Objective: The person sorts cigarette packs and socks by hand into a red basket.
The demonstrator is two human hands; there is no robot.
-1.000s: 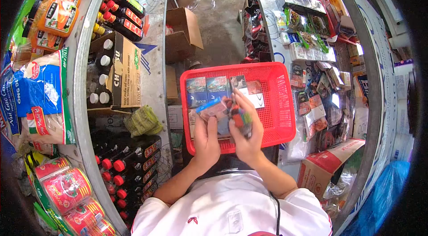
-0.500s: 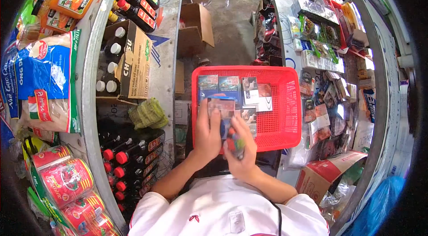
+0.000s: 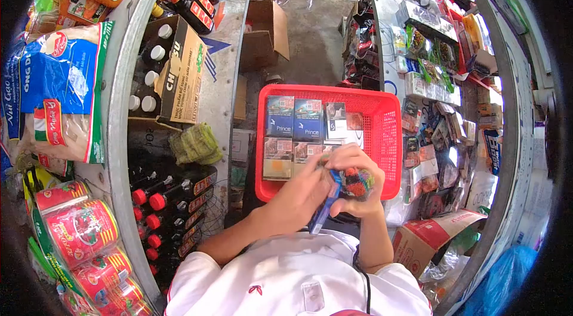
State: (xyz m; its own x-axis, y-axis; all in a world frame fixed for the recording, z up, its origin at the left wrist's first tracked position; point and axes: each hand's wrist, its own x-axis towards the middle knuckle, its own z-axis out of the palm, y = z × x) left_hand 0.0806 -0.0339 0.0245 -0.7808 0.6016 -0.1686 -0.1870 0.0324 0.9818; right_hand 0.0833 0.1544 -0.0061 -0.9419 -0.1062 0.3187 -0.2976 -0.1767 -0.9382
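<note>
A red plastic basket (image 3: 391,137) stands in front of me, with small flat packs in rows inside, among them blue Prince packs (image 3: 279,122). Over its near edge my left hand (image 3: 295,199) is closed on a blue pack (image 3: 325,208), which is tilted on edge. My right hand (image 3: 358,178) curls round a multicoloured scrubber-like bundle (image 3: 357,182) and meets the left hand at the pack. The fingertips of my left hand are partly hidden behind the right.
At the left are a carton of bottles (image 3: 185,77), a green cloth (image 3: 196,144), red-capped bottles (image 3: 158,201) and noodle bags (image 3: 65,89). Right, a shelf holds small packets (image 3: 427,166) above an open carton (image 3: 424,241). Another carton (image 3: 271,29) lies beyond the basket.
Both hands have moved right and come together, and the blue pack has turned from face-up to edge-on. More packs in the basket's left part now show.
</note>
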